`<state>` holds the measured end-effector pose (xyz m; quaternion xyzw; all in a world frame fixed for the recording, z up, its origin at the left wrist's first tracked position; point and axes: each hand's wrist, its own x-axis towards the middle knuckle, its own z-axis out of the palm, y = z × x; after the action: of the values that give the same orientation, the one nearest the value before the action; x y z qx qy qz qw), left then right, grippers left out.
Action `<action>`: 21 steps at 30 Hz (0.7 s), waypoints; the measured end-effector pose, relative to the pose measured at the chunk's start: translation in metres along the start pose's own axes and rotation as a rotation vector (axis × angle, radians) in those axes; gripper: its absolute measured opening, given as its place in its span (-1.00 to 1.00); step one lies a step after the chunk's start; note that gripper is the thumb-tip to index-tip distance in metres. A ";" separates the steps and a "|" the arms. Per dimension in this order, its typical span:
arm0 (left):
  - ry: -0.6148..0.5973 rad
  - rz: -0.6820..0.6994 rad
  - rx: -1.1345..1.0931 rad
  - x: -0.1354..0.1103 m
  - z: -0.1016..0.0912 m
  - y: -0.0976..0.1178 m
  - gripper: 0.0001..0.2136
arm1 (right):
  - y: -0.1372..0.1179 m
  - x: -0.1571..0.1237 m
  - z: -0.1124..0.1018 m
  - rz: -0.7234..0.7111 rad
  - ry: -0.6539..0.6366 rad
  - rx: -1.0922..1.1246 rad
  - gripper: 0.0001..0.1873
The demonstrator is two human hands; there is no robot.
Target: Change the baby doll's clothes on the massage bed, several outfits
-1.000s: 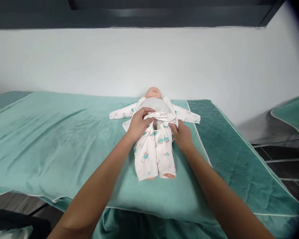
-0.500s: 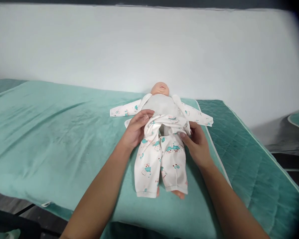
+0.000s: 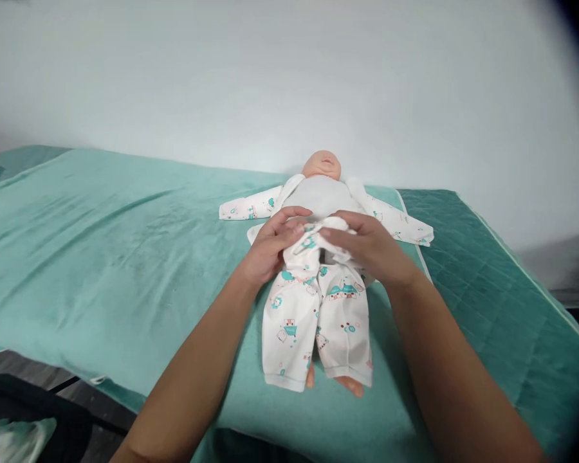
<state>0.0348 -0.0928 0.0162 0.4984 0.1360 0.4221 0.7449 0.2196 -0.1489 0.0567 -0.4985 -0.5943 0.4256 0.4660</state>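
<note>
A baby doll [image 3: 321,165] lies on its back on a green blanket [image 3: 110,251], head toward the wall. It wears a white printed romper [image 3: 318,315] open over a grey belly, sleeves spread to both sides. My left hand [image 3: 273,243] pinches the romper's fabric at the doll's waist from the left. My right hand [image 3: 367,244] grips the bunched fabric at the waist from the right, fingers meeting the left hand's. The doll's feet poke out of the trouser legs.
A white wall [image 3: 289,83] rises right behind the doll. A darker quilted green mat [image 3: 482,283] lies to the right. The bed's near edge drops to a dark floor [image 3: 33,399] at lower left.
My right hand has moved in from the doll's right hip to the middle of the waist, gathering fabric there. The view has tilted down and shifted.
</note>
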 end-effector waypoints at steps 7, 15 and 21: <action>-0.089 -0.169 0.267 -0.003 0.005 0.003 -0.61 | 0.014 -0.001 0.008 0.035 0.096 0.463 -0.65; 0.203 0.009 0.061 -0.005 0.010 -0.008 -0.74 | -0.003 -0.007 0.001 0.022 -0.364 0.035 -0.60; 0.215 -0.007 0.243 -0.005 0.013 -0.005 -0.69 | 0.008 -0.006 0.004 0.088 -0.105 0.214 -0.69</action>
<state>0.0425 -0.1053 0.0175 0.5363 0.2667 0.4509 0.6617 0.2171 -0.1538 0.0473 -0.4486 -0.5467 0.5322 0.4655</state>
